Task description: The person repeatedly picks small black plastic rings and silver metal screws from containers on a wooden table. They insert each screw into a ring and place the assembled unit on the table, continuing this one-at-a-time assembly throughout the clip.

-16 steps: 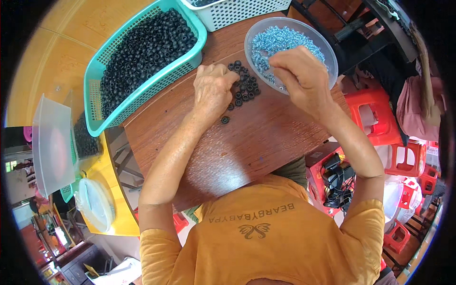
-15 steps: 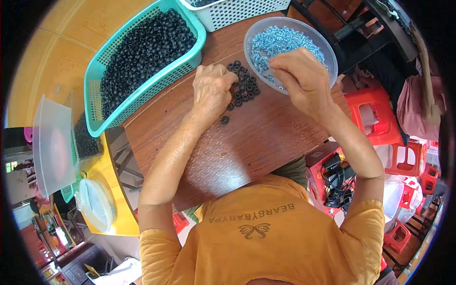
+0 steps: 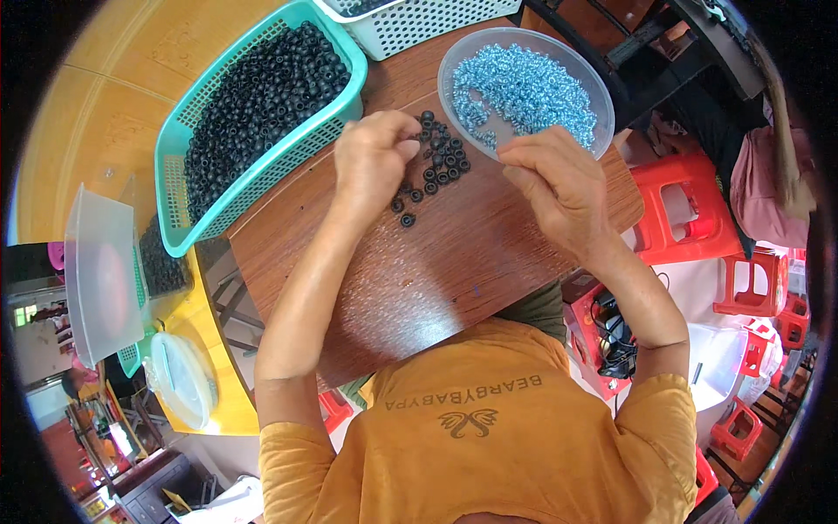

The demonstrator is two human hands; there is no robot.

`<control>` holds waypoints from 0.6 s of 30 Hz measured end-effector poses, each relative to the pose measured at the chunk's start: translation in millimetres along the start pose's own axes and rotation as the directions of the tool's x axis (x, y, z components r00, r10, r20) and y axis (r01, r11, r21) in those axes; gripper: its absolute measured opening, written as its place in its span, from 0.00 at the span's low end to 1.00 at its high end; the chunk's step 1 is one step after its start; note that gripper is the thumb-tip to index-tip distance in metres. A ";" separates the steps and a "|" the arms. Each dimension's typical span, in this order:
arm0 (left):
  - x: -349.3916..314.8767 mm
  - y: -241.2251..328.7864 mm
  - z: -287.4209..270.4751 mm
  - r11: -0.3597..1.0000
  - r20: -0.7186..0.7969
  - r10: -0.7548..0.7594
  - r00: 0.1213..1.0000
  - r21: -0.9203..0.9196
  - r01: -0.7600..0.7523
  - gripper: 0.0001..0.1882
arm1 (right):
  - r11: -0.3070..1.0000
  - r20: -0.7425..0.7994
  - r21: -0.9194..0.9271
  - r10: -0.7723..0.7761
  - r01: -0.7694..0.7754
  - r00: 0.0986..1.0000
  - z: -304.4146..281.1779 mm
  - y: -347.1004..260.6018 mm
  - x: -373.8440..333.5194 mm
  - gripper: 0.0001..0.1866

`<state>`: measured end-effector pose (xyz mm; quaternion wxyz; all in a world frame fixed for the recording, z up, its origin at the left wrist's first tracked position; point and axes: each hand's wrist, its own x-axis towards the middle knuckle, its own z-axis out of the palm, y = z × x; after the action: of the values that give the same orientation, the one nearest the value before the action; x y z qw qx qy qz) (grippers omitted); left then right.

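The loose black beads (image 3: 443,162) lay in a scattered patch on the wooden table (image 3: 489,244), a few straying toward seven o'clock. At the patch's nine o'clock, just beside it, was the left hand (image 3: 375,157), fingers curled inward; whether they pinched anything could not be told. Near four o'clock hung the right hand (image 3: 563,192), thumb and fingertips drawn close together, their tips across the near rim of the round clear bowl (image 3: 605,113); no object showed for certain between them.

The likeliest mishap seemed a sideways brush of the left hand, which could set the ring-shaped beads rolling. A knock from the right hand could tilt the bowl, at two o'clock, and spill its blue beads (image 3: 541,83); it sat close to the table's edge, with a red stool (image 3: 716,214) below and beyond.

Past the left hand, at ten o'clock, the turquoise basket (image 3: 284,166) walled off movement, and the white basket (image 3: 419,31) closed twelve. The roomiest stretch of bare tabletop opened from five to seven o'clock, ending at the near edge by the orange shirt (image 3: 489,402).
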<state>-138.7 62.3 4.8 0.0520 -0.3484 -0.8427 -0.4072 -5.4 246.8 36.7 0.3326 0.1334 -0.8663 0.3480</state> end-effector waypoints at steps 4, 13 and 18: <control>-14.7 20.9 -23.2 0.516 0.196 -0.472 0.859 -0.729 0.450 0.07 | 0.987 0.002 0.117 0.108 -0.107 0.994 10.2 -10.0 -7.9 0.08; -66.7 48.7 -32.1 0.202 0.204 -0.539 0.818 -0.911 0.360 0.09 | 0.842 0.037 0.403 0.376 -0.359 0.926 55.7 -43.8 -7.9 0.08; -83.5 65.6 -24.4 0.484 -0.113 -0.507 0.854 -0.858 0.174 0.09 | 0.476 0.189 0.699 0.597 -0.533 0.780 69.6 -63.7 -11.9 0.07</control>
<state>-39.4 27.1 32.6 -0.0503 -0.0747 -0.5815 -0.8086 -0.7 152.7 24.2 0.1536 -0.0544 -0.6375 0.7530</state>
